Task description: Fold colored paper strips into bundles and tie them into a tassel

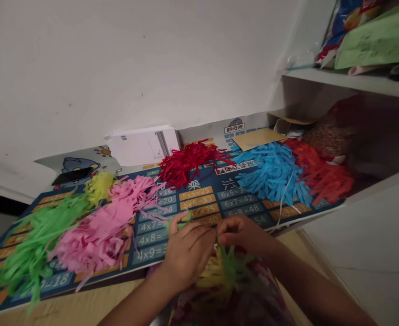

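My left hand (pixel 189 249) is closed, with green paper strips (pixel 186 219) poking out past its fingers. Beside it my right hand (pixel 242 233) pinches at the same spot, and the two hands' fingertips meet. Below them hangs green paper fringe (pixel 231 265), with yellow paper fringe (pixel 211 276) next to it over my lap. What lies exactly between the fingertips is hidden. Left of my hands, on the printed mat, is a pink paper pom-pom (pixel 90 240), and beyond it a green one (pixel 39 240).
Further back lie yellow (pixel 99 188), red (pixel 194 163), blue (pixel 274 172) and orange-red (pixel 321 172) paper pom-poms. A white box (pixel 138 149) leans against the wall, and a tan card (pixel 258 138) lies near the blue fringe. A shelf (pixel 352 83) overhangs the right side.
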Demonstrator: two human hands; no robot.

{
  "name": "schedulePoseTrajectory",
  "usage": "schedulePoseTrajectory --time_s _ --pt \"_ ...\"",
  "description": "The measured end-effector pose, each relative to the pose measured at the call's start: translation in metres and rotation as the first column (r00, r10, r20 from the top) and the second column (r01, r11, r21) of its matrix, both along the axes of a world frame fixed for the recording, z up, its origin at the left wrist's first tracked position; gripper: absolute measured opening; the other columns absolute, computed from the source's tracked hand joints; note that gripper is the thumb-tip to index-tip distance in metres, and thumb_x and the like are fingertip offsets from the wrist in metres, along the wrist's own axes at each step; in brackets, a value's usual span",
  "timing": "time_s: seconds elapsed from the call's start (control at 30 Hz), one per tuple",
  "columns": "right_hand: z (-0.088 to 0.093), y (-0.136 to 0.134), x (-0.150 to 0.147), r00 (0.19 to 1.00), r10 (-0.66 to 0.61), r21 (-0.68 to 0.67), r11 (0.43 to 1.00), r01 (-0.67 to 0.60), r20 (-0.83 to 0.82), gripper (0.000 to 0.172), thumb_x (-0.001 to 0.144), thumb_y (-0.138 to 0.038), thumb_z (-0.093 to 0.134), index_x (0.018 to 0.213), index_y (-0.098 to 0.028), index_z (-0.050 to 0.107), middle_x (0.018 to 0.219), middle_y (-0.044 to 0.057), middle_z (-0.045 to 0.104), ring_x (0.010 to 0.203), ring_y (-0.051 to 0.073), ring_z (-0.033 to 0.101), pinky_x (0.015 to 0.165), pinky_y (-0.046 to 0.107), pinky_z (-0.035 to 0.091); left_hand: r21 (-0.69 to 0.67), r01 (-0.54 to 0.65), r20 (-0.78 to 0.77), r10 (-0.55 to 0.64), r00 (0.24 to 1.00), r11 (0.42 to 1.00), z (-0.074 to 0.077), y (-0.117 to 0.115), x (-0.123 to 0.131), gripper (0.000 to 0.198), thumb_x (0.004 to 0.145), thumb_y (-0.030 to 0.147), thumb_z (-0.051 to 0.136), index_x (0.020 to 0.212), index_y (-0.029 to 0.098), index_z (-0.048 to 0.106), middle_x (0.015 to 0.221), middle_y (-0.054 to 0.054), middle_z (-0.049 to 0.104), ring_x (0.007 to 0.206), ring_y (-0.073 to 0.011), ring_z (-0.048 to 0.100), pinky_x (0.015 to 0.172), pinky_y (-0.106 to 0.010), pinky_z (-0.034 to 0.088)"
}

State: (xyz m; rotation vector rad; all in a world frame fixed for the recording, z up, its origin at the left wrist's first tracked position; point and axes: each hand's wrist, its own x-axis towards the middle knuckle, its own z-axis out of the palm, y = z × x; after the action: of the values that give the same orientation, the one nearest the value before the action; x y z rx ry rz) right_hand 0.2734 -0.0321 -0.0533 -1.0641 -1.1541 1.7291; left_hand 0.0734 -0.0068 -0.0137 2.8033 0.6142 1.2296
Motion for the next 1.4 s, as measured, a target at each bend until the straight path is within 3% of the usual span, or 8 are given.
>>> schedulePoseTrajectory --time_s 0.47,0.63,0.73,0.83,0.93,1.07,1.23,1.4 --pt "-0.021 -0.02 -0.01 0.935 -0.341 0.048 0.937 0.347 -0.102 0.028 0.073 -0.041 0.084 0.085 -0.022 0.067 0.065 -0.002 0.065 0.053 0.013 0.059 0.051 0.024 0.046 -0.542 0.036 0.345 0.183 0.921 0.839 -0.03 -0.017 0.021 0.01 0.087 0.016 0.069 0.09 0.02 0.077 0.082 -0.005 0.074 0.079 -0.0164 0.069 0.078 -0.032 0.056" --pt "-0.008 -0.016 -0.01 0.931 -0.361 0.276 0.892 0.359 -0.047 0.02 0.078 -0.039 0.08 0.077 -0.024 0.068 0.072 -0.001 0.065 0.056 0.013 0.06 0.054 0.026 0.049 -0.586 0.07 0.346 0.172 0.922 0.807 -0.031 -0.012 0.019 0.008 0.088 0.018 0.07 0.089 0.021 0.077 0.083 -0.005 0.074 0.079 -0.0159 0.069 0.074 -0.029 0.056" --pt "0.004 0.006 0.015 0.906 -0.396 0.54 0.801 0.26 0.15 0.015 0.083 -0.039 0.075 0.079 -0.025 0.071 0.076 0.001 0.068 0.071 0.017 0.064 0.066 0.029 0.052 -0.738 0.194 0.41 0.201 0.89 0.646 -0.03 -0.004 0.015 0.008 0.09 0.023 0.068 0.085 0.02 0.073 0.086 -0.006 0.074 0.082 -0.0171 0.07 0.073 -0.028 0.056" --pt "0.011 0.053 0.067 0.705 -0.545 0.703 0.705 0.093 0.454 0.017 0.09 -0.039 0.066 0.089 -0.024 0.073 0.087 0.005 0.072 0.083 0.021 0.066 0.078 0.034 0.052 -0.823 0.502 0.567 0.312 0.762 0.266 -0.033 0.011 0.007 0.019 0.092 0.037 0.066 0.084 0.019 0.062 0.074 -0.002 0.071 0.061 -0.0134 0.066 0.058 -0.025 0.055" --pt "0.012 0.113 0.124 0.255 -0.639 0.681 0.721 -0.132 0.726 0.025 0.095 -0.034 0.053 0.094 -0.019 0.074 0.1 0.01 0.074 0.096 0.025 0.066 0.087 0.036 0.05 -0.74 0.672 0.59 0.5 0.633 0.022 -0.045 0.032 0.001 0.033 0.083 0.043 0.076 0.081 0.019 0.054 0.06 0.006 0.06 0.037 -0.0043 0.044 0.038 -0.015 0.039" --pt "0.014 0.192 0.16 -0.242 -0.468 0.365 0.855 -0.37 0.85 0.037 0.101 -0.023 0.038 0.117 -0.012 0.069 0.121 0.014 0.069 0.111 0.024 0.06 0.095 0.033 0.044 -0.726 0.682 0.488 0.634 0.6 -0.088 -0.063 0.051 0.002 0.044 0.071 0.045 0.085 0.082 0.018 0.052 0.059 0.008 0.055 0.035 -0.0003 0.032 0.034 -0.012 0.026" --pt "0.012 0.265 0.164 -0.412 -0.371 0.207 0.897 -0.39 0.833 0.032 0.093 -0.011 0.042 0.098 -0.005 0.073 0.109 0.023 0.069 0.115 0.035 0.052 0.098 0.047 0.034 -0.806 0.582 0.414 0.6 0.685 -0.108 -0.071 0.05 0.004 0.044 0.075 0.052 0.081 0.084 0.018 0.055 0.062 0.006 0.06 0.038 -0.0022 0.041 0.039 -0.014 0.027" --pt "0.008 0.281 0.172 -0.483 -0.298 0.12 0.923 -0.365 0.824 0.03 0.09 -0.012 0.045 0.096 -0.009 0.074 0.11 0.022 0.069 0.109 0.033 0.054 0.094 0.047 0.032 -0.815 0.566 0.394 0.597 0.699 -0.124 -0.069 0.049 0.001 0.047 0.073 0.055 0.081 0.084 0.017 0.057 0.063 0.004 0.063 0.039 -0.0036 0.044 0.041 -0.017 0.028"
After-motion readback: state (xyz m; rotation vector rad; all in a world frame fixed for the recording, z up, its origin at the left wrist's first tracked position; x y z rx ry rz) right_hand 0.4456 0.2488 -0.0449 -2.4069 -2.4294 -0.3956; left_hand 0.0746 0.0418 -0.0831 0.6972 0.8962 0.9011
